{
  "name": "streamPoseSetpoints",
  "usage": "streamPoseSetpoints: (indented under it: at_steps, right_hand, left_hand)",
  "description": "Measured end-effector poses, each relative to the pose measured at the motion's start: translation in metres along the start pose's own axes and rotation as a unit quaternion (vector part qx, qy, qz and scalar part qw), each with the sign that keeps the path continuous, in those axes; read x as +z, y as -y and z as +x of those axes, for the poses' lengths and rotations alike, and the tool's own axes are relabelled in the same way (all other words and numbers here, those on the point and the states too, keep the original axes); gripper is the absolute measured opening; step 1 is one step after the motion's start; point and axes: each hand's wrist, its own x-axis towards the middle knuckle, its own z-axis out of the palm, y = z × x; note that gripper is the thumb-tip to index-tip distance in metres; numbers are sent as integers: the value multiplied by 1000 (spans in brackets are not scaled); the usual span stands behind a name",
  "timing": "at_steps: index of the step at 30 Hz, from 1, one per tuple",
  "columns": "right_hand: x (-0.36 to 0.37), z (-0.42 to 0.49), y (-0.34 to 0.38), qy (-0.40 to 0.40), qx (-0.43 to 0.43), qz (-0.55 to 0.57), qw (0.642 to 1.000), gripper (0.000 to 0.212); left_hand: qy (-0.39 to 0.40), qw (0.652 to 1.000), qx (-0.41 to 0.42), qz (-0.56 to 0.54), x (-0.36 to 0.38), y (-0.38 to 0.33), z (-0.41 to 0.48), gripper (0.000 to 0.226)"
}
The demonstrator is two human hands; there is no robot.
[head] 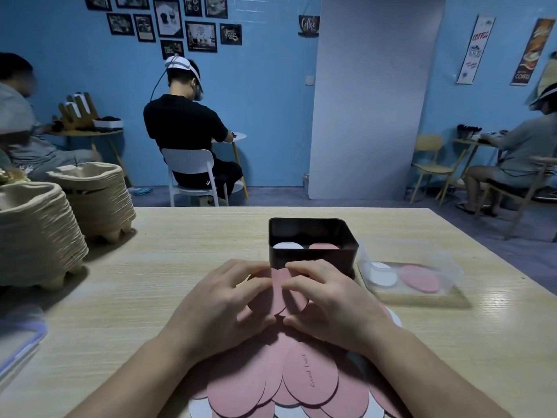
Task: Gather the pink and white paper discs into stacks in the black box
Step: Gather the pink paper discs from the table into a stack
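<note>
both hands at frame centre: left hand (223, 300) and right hand (328, 303) pinch small sheaf of pink discs (284, 294), just before black box (313, 259). discs likely light, thin, bendy, slide-prone; grip opposite edges. box top open, white stack (287, 245) and pink stack (324, 246) inside. loose pile (301, 378) bottom centre. clear tray (407, 276) close right of box.
</note>
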Motion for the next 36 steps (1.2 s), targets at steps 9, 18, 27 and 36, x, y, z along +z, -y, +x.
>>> streamPoseSetpoints:
  at_steps: [9, 18, 27, 36]
  right_hand:
    - [-2, 0, -1, -40, -16, 17, 999, 33]
    - [-3, 0, 0, -61, -6, 47, 997, 34]
    - [-3, 1, 4, -51, -6, 53, 997, 37]
    - [-6, -1, 6, -10, -4, 56, 998, 36]
  left_hand:
    - [-12, 999, -16, -36, -4, -3, 1, 62]
    - [-17, 998, -13, -54, 3, 1, -3, 57]
    - [-16, 998, -15, -62, 6, 1, -3, 51]
    - [-20, 998, -13, -53, 8, 2, -4, 46]
